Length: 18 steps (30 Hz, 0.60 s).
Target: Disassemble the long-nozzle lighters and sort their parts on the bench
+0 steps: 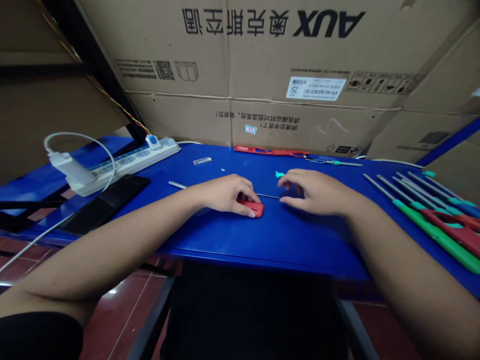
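My left hand is closed around a red lighter handle, which lies low on the blue table. A metal tube sticks out on the far side of my left wrist; the join is hidden under my hand. Beyond the handle, a thin metal rod runs across toward my right thumb. My right hand hovers at the rod's end with thumb and fingers apart; whether the thumb touches it I cannot tell. Just behind these fingers is a small teal piece.
Several long-tube lighters lie on the right. Along the back are a split red casing, a wired metal tube and a small clear part. A power strip and black phone occupy the left; a cardboard sheet stands behind.
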Available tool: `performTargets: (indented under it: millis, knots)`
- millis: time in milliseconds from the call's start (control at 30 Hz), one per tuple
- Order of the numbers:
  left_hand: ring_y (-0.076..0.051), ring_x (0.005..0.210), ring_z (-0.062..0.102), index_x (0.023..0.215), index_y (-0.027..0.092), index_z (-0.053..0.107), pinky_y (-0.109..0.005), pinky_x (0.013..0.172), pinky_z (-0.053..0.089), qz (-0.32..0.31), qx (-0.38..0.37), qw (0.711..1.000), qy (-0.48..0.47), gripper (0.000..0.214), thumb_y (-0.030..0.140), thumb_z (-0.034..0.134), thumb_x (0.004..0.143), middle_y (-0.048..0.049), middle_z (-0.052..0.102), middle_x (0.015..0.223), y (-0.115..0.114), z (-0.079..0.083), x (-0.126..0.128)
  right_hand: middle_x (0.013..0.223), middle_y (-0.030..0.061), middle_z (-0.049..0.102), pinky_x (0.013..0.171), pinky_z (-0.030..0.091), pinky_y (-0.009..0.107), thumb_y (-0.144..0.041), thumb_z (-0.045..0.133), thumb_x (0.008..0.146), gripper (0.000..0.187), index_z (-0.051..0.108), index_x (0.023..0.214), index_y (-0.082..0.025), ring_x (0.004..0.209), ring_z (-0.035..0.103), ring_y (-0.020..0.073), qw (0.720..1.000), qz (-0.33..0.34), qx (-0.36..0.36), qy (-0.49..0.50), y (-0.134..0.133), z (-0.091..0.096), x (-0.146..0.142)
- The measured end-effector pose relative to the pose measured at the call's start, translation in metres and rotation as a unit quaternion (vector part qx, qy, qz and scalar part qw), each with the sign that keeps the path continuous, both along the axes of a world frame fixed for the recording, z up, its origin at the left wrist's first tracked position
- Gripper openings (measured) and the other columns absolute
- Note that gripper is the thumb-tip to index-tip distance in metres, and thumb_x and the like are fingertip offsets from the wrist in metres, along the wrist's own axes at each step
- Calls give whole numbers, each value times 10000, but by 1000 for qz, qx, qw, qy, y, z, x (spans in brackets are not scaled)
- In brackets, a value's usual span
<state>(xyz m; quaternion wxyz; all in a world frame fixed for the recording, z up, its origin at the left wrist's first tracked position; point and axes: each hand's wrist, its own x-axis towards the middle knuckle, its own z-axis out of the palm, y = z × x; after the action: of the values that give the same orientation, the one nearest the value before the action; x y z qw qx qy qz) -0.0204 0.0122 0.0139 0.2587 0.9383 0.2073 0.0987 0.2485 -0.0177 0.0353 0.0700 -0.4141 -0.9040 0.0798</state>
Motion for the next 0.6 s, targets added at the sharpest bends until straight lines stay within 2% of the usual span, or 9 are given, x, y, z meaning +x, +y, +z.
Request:
performTargets:
  millis: [67, 167, 267, 367, 467, 600]
  knots:
    - [-138, 807, 630, 1088, 212, 762, -242, 742, 473, -1, -1, 1000, 0, 334, 402, 765, 813, -48, 688, 935, -1, 1, 0, 1022, 94, 686, 671, 448, 320, -492, 663, 809, 375, 690, 1032, -192, 816, 620, 215, 998, -38, -40, -42, 9, 1, 13]
    - [-138, 809, 633, 1085, 212, 762, -239, 737, 474, 0, -1, 1000, 1, 326, 395, 763, 815, -48, 692, 939, -1, 3, 1, 975, 78, 691, 677, 459, 322, -471, 633, 826, 295, 700, 929, -203, 798, 622, 207, 993, -23, -92, -70, 16, 1, 24]
    - [-142, 817, 633, 1080, 211, 763, -246, 748, 475, -1, -2, 1000, 2, 318, 393, 759, 818, -51, 699, 942, -1, 4, 1, 945, 68, 705, 706, 482, 337, -423, 593, 864, 239, 686, 926, -211, 795, 634, 206, 998, -23, -56, -27, 15, 6, 28]
    - [-145, 815, 633, 1079, 217, 765, -256, 752, 476, -5, -4, 1000, -6, 314, 388, 760, 816, -52, 701, 943, -1, 3, 2, 950, 59, 724, 750, 515, 351, -401, 594, 886, 214, 671, 983, -227, 818, 664, 209, 994, -35, 1, 107, 8, 18, 30]
    - [-150, 807, 629, 1085, 213, 767, -264, 745, 472, -2, 1, 1000, -8, 330, 404, 758, 815, -58, 700, 937, -1, 1, 2, 991, 57, 722, 785, 531, 348, -321, 582, 915, 161, 674, 1022, -243, 880, 679, 204, 978, 20, 50, 202, -2, 32, 26]
    - [-144, 765, 612, 1093, 219, 770, -261, 721, 461, -3, 13, 1000, -19, 343, 417, 759, 812, -54, 703, 903, -2, -2, 4, 1038, 64, 710, 861, 516, 345, -184, 519, 943, 199, 679, 1042, -248, 963, 667, 194, 976, 126, 73, 160, -12, 48, 9]
